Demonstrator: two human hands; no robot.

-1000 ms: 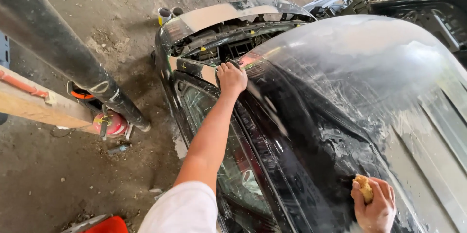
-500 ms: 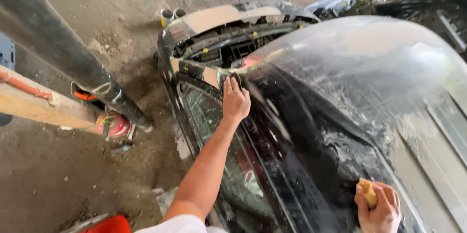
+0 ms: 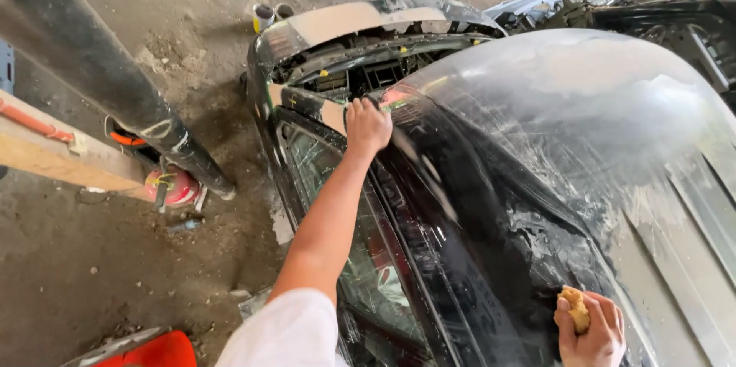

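I look down on a black car (image 3: 491,206) with its front panels stripped and its roof and glass smeared with wet, soapy film. My left hand (image 3: 366,126) reaches forward and rests on the edge of the car's pillar by the open engine bay, fingers curled over the metal. At the lower right, my right hand (image 3: 592,329) grips a small yellow sponge (image 3: 575,307) and presses it against the wet dark surface. The side window (image 3: 360,260) lies below my left arm.
A thick dark pole (image 3: 107,76) slants across the left. Beside it are a wooden beam (image 3: 61,156) and a red and white object (image 3: 176,187) on the dirty concrete floor. Two small cans (image 3: 270,14) stand past the car's front. A red item (image 3: 157,352) sits at the bottom left.
My left hand slid back along the pillar edge and then returned forward. The right hand with the sponge stayed low on the wet surface, shifting slightly.
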